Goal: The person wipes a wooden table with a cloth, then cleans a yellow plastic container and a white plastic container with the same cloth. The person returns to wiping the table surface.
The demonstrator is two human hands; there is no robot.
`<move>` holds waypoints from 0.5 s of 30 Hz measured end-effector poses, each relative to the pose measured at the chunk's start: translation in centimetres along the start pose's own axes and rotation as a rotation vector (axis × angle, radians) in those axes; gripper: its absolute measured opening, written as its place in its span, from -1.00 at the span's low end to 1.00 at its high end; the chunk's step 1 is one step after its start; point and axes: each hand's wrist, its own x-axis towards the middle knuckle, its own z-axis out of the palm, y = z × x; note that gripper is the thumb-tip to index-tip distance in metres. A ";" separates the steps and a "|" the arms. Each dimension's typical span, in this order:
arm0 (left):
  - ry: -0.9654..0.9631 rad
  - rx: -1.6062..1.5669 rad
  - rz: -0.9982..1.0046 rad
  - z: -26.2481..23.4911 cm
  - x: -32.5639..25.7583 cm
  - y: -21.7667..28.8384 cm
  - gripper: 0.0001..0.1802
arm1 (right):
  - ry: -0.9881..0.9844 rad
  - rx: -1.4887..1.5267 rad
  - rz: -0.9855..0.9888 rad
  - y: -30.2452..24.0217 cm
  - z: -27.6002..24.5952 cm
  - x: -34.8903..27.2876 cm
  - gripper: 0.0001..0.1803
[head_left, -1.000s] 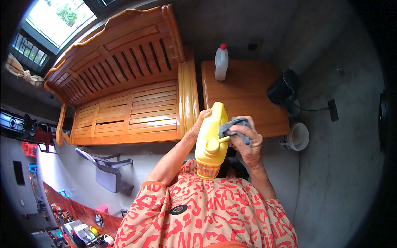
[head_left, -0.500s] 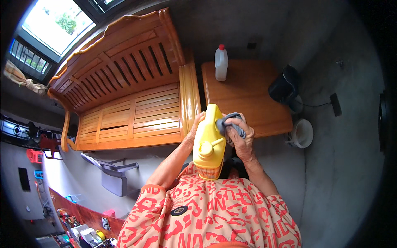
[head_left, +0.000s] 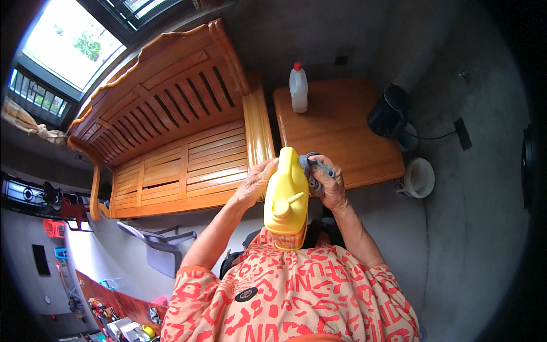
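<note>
A yellow plastic jug (head_left: 280, 192) with a handle and a short spout-like piece on its top is held upright close to my chest. My left hand (head_left: 257, 181) is closed against the jug's left side, its fingertips partly hidden behind it. On the opposite side, my right hand (head_left: 330, 185) grips a bunched grey cloth (head_left: 317, 172), which touches the jug near its handle. Beyond my hands, a whitish bottle with a red cap (head_left: 298, 91) stands on a wooden side table (head_left: 336, 137).
A wooden slatted bench (head_left: 216, 157) adjoins the table on the left. A black kettle (head_left: 390, 111) stands at the table's right end, with a white bucket (head_left: 420, 178) beside it. A grey chair (head_left: 160, 253) is at left.
The cloth and my right hand have shifted slightly along the jug's right side. My left hand has slid a little lower. The view of the room has tilted slightly.
</note>
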 end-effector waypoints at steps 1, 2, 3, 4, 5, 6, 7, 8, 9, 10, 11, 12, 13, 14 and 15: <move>0.057 -0.102 -0.065 -0.5 -0.1 -0.1 -0.51 | -0.031 -0.029 0.009 -0.1 0.2 0.0 -0.80; 0.114 -0.205 -0.128 -1.3 -0.1 -0.4 -0.51 | -0.085 0.019 0.014 -0.4 0.5 0.1 -0.79; 0.174 -0.309 -0.191 -2.0 -0.4 -0.4 -0.51 | -0.107 0.011 0.028 -0.6 0.8 0.0 -0.79; 0.174 -0.257 -0.178 -0.7 -1.7 2.4 -0.44 | -0.113 -0.003 0.036 -0.8 0.5 0.1 -0.79; 0.152 -0.148 -0.135 -0.1 -2.7 3.7 -0.42 | -0.127 -0.017 0.044 -1.0 0.6 0.2 -0.79; 0.137 -0.036 -0.094 0.3 -3.7 4.6 -0.41 | -0.131 -0.011 0.055 -1.0 0.8 0.2 -0.79; 0.118 0.072 -0.052 0.5 -4.3 5.2 -0.39 | -0.134 -0.010 0.065 -1.1 0.9 0.2 -0.80; 0.072 0.186 -0.110 0.1 -4.7 5.7 -0.35 | -0.138 -0.008 0.074 -1.1 1.0 0.2 -0.80; 0.084 0.369 -0.050 0.0 -5.0 6.2 -0.36 | -0.148 -0.012 0.076 -1.1 1.1 0.3 -0.81; 0.096 0.551 0.011 0.0 -5.2 6.7 -0.38 | -0.158 -0.016 0.077 -1.0 1.2 0.4 -0.82; 0.107 0.733 0.073 0.2 -5.4 7.2 -0.39 | -0.167 -0.020 0.078 -0.9 1.4 0.5 -0.83; 0.120 0.774 0.052 0.5 -5.6 8.0 -0.44 | -0.170 -0.020 0.083 -0.8 1.7 0.6 -0.83; 0.133 0.648 0.012 0.8 -5.7 8.2 -0.47 | -0.172 -0.020 0.088 -0.7 2.0 0.8 -0.84; 0.144 0.523 -0.027 1.2 -5.8 8.3 -0.50 | -0.173 -0.021 0.092 -0.7 2.2 0.9 -0.85; 0.151 0.397 -0.064 1.4 -5.8 8.5 -0.54 | -0.188 -0.034 0.066 -0.6 2.2 1.0 -0.84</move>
